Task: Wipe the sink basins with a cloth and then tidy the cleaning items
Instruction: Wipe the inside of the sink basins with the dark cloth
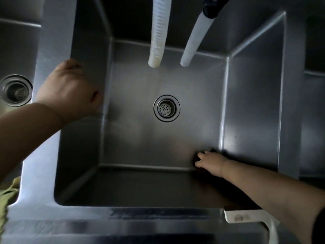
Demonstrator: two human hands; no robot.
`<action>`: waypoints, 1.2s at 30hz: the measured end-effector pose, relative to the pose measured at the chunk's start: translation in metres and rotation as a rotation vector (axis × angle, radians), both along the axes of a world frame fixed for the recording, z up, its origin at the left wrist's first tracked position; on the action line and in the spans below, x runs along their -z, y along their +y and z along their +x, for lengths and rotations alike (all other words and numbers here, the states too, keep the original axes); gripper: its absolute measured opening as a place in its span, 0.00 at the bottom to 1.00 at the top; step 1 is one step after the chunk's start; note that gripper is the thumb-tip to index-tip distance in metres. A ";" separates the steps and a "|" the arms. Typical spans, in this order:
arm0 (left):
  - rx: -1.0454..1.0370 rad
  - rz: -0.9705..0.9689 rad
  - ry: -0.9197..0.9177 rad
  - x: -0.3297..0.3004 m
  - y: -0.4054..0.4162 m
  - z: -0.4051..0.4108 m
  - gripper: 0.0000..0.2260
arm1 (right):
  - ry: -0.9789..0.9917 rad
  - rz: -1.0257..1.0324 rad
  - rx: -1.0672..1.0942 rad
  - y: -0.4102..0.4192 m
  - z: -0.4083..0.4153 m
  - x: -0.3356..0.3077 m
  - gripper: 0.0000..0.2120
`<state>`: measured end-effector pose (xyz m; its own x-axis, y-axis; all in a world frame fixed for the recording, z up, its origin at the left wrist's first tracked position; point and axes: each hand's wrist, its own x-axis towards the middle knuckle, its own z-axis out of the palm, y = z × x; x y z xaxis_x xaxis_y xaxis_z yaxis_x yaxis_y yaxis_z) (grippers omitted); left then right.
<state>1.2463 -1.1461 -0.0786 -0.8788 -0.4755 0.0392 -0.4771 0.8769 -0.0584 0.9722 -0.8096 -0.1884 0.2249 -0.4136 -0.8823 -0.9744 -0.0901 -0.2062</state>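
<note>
Ok, we're looking straight down into the middle sink basin, stainless, dim light. Our right hand is down on the basin floor in the near-right corner, fingers curled and pressed onto a dark cloth; most of the cloth is hidden under the hand, only dark edges show at the fingertips and by the right wall. Grip reads as clamped on the cloth. Our left hand rests on the divider rim between this basin and the left basin, fingers bent over the edge, holding nothing that we can see. Round drain strainer sits mid-floor, well apart from the cloth. Second drain is visible in the left basin. Two pale hoses hang in from the top: a ribbed hose and a smooth hose beside it, ends above the floor. Yellow-green fabric shows at the left edge, a white bracket on the near rim at right.
</note>
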 end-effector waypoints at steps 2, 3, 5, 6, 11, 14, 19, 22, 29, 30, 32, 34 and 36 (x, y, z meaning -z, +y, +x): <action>0.000 0.012 -0.002 -0.002 0.001 -0.001 0.16 | 0.055 -0.008 -0.038 0.002 0.001 0.000 0.09; 0.002 0.016 0.004 -0.003 0.001 -0.001 0.16 | 0.078 -0.019 -0.038 0.003 0.002 -0.001 0.10; 0.002 0.015 0.009 -0.005 0.001 -0.001 0.18 | 0.096 -0.062 0.012 0.000 0.000 -0.005 0.13; 0.001 0.012 0.000 -0.005 0.002 -0.001 0.19 | 0.099 -0.098 0.060 -0.003 -0.002 -0.009 0.13; 0.008 0.026 -0.024 -0.007 0.002 -0.001 0.24 | 0.080 -0.381 0.399 -0.026 -0.014 -0.033 0.09; 0.003 0.060 -0.018 -0.011 0.005 -0.003 0.25 | 0.102 -0.570 0.570 -0.041 -0.012 -0.058 0.06; 0.031 0.113 0.045 -0.019 0.007 0.000 0.24 | 0.124 -0.753 0.879 -0.054 0.015 -0.115 0.03; 0.058 0.213 0.054 -0.033 0.010 0.008 0.24 | 0.095 -0.922 0.959 -0.056 0.047 -0.146 0.16; 0.144 0.425 0.027 -0.070 0.037 0.049 0.16 | 0.035 -1.150 1.138 -0.075 0.153 -0.212 0.17; 0.168 0.426 0.039 -0.078 0.043 0.058 0.17 | 0.006 -1.174 1.167 -0.081 0.170 -0.218 0.17; 0.175 0.431 0.083 -0.091 0.056 0.074 0.19 | -0.048 -1.184 1.211 -0.093 0.199 -0.222 0.17; 0.156 0.461 0.125 -0.109 0.065 0.098 0.21 | -0.121 -1.189 1.231 -0.110 0.233 -0.231 0.17; 0.116 0.557 0.199 -0.127 0.072 0.120 0.23 | -0.205 -1.213 1.226 -0.126 0.267 -0.242 0.16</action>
<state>1.3660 -1.0741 0.0483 -0.9274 -0.3735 -0.0188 -0.3312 0.7969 0.5052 1.2396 -0.9358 0.0532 -0.6409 -0.7669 0.0339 -0.5589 0.4358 -0.7055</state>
